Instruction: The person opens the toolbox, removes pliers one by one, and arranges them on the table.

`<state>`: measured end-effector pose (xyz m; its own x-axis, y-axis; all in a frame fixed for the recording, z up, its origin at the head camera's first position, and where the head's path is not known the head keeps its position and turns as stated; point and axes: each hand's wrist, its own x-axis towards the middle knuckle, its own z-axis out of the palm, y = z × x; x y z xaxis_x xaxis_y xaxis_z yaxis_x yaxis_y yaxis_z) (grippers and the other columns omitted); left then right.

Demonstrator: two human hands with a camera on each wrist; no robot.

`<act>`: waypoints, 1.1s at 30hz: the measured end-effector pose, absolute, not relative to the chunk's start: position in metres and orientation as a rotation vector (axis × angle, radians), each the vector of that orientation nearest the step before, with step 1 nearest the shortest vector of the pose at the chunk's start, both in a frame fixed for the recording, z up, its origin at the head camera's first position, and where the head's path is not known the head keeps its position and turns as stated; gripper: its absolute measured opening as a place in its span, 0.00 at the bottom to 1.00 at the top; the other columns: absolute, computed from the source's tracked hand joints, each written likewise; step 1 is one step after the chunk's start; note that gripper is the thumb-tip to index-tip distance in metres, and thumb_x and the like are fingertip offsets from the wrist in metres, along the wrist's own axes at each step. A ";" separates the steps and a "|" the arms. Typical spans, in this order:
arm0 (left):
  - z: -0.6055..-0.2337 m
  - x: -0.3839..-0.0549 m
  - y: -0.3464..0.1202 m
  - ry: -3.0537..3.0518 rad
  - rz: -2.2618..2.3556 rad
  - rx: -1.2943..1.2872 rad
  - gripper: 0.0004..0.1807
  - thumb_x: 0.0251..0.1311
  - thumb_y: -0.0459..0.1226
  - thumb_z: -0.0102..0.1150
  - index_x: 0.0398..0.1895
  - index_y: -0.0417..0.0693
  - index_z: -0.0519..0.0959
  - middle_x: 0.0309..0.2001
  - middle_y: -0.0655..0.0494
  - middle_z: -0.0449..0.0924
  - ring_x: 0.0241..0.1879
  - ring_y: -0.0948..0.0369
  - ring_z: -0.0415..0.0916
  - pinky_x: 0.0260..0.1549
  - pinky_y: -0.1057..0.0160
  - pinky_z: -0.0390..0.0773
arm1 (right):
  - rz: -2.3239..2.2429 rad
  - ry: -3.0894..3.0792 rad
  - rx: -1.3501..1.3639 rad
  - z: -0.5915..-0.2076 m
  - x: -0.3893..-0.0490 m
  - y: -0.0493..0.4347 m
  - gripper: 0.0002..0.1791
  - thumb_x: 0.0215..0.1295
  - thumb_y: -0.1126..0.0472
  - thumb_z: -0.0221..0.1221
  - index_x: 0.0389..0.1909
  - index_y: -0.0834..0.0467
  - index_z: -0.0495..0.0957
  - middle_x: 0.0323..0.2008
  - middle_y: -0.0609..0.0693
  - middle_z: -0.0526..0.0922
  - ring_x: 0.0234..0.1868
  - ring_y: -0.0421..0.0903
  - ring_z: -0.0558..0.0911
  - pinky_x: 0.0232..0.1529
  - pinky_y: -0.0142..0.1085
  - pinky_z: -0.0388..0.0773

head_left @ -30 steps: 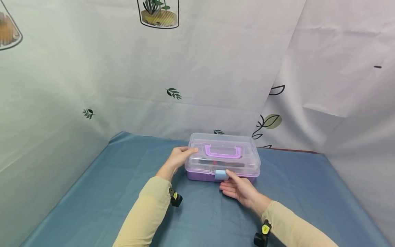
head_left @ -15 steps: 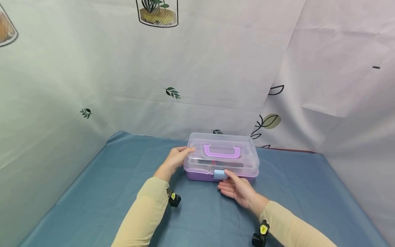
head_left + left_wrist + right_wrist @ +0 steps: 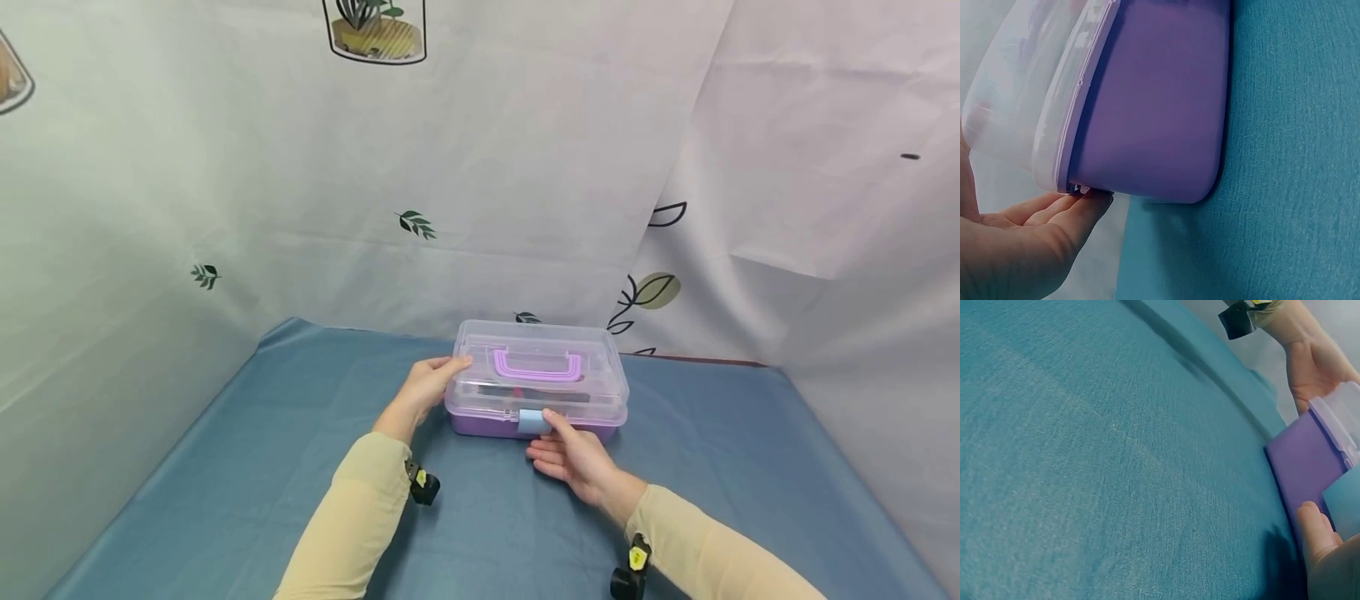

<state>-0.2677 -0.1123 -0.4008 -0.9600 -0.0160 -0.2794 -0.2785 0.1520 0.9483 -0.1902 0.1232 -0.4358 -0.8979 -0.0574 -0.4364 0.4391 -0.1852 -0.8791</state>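
A storage box with a clear lid (image 3: 480,329), a purple base (image 3: 487,427) and a purple carry handle (image 3: 536,373) stands on the blue cloth, lid down. Dark and red contents show faintly through the plastic. My left hand (image 3: 426,387) grips its left end, thumb on top of the lid and fingers (image 3: 1085,215) at the rim's underside. At the front, the thumb of my right hand (image 3: 581,462) rests on the light blue latch (image 3: 532,422). The other right fingers extend, fairly straight, below the latch in front of the base.
Blue cloth (image 3: 225,500) covers the table around the box. Pale fabric walls (image 3: 525,167) with printed leaves and jars enclose the back and sides. The back wall rises just behind the box.
The view has shifted slightly. Both hands keep nearly the same places on the box, and its lid and latch look unchanged.
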 end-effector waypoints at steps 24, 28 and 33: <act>-0.402 -0.267 -0.109 2.249 1.910 -0.299 0.44 0.53 0.56 0.62 0.67 0.38 0.64 0.65 0.40 0.67 0.62 0.49 0.68 0.62 0.51 0.71 | -2.046 1.949 0.408 -0.408 -0.183 0.130 0.41 0.56 0.41 0.62 0.54 0.74 0.67 0.41 0.67 0.83 0.32 0.48 0.86 0.36 0.41 0.85; -0.401 -0.266 -0.110 2.252 1.902 -0.303 0.44 0.53 0.57 0.62 0.67 0.39 0.63 0.65 0.41 0.67 0.63 0.49 0.68 0.62 0.51 0.70 | -2.002 2.024 0.361 -0.406 -0.181 0.131 0.37 0.59 0.45 0.61 0.53 0.75 0.70 0.42 0.69 0.83 0.32 0.48 0.87 0.36 0.41 0.85; -0.400 -0.265 -0.110 2.251 1.902 -0.308 0.44 0.54 0.57 0.62 0.67 0.39 0.64 0.64 0.41 0.68 0.61 0.49 0.70 0.61 0.51 0.71 | -1.938 2.175 0.261 -0.402 -0.179 0.132 0.28 0.62 0.50 0.59 0.48 0.74 0.76 0.40 0.68 0.84 0.34 0.50 0.87 0.36 0.41 0.85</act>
<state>-0.2648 -0.1105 -0.4002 -0.9627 -0.0427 -0.2671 -0.2704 0.1613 0.9491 -0.1790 0.1322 -0.4020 -0.9608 -0.0116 -0.2771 0.2740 0.1167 -0.9546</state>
